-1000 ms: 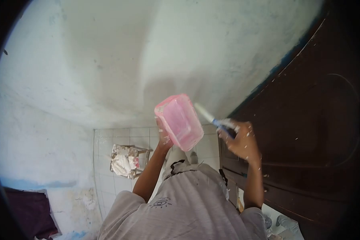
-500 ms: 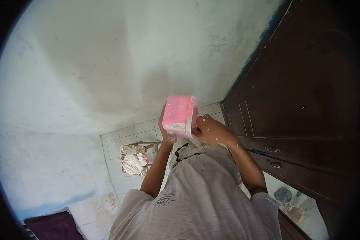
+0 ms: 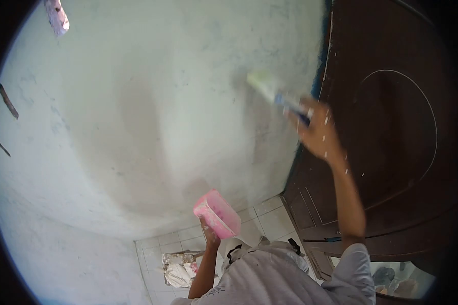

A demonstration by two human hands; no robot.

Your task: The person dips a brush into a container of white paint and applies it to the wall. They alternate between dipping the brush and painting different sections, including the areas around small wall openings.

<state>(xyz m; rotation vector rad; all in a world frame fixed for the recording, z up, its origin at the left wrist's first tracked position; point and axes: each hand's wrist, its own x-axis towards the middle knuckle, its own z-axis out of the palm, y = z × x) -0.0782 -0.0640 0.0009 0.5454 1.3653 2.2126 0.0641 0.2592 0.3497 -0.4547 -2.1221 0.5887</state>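
My right hand (image 3: pixel 318 129) is raised at the right, its fingers wrapped round the handle of a paint brush (image 3: pixel 276 94). Motion blurs the pale bristles, which are at or close to the whitish wall (image 3: pixel 203 101); contact cannot be made out. Low in the middle, my left hand (image 3: pixel 209 233) grips a pink container (image 3: pixel 216 216) from its left side and below. The container is tilted, with its opening towards me and smears of white on its rim and side. White specks dot my right hand and forearm.
Dark brown wooden furniture (image 3: pixel 392 132) stands along the right side. A paint-spattered stool (image 3: pixel 178 258) with a crumpled white cloth (image 3: pixel 179 274) on it is on the tiled floor (image 3: pixel 275 223) at the lower left. Bare patches mark the wall's upper left.
My right hand has come out of the pink container and risen up and right with the brush. The container is now lower in view and tilted. The view has tipped up towards the wall.
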